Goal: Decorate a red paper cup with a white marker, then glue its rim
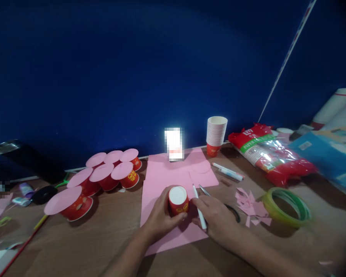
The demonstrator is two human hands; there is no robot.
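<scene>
My left hand (160, 217) is wrapped round a red paper cup (179, 204) with gold print, turned upside down so its white base faces up. The cup is over pink paper sheets (158, 200). In my right hand (216, 217), close beside the cup, is a slim white marker pen (201, 215), pinched between the fingers and slanted. Scissors (233, 213) lie partly hidden beneath that hand; a metal tip and a dark handle show. To the left, several upturned red cups carry pink paper discs (65, 200) on top.
A stack of paper cups (217, 134) stands by the blue wall. Right of my hands are pink scraps (249, 206), a tape roll (288, 207), pens (229, 173) and a red bag of cups (271, 154). A black bottle (31, 159) leans at the left.
</scene>
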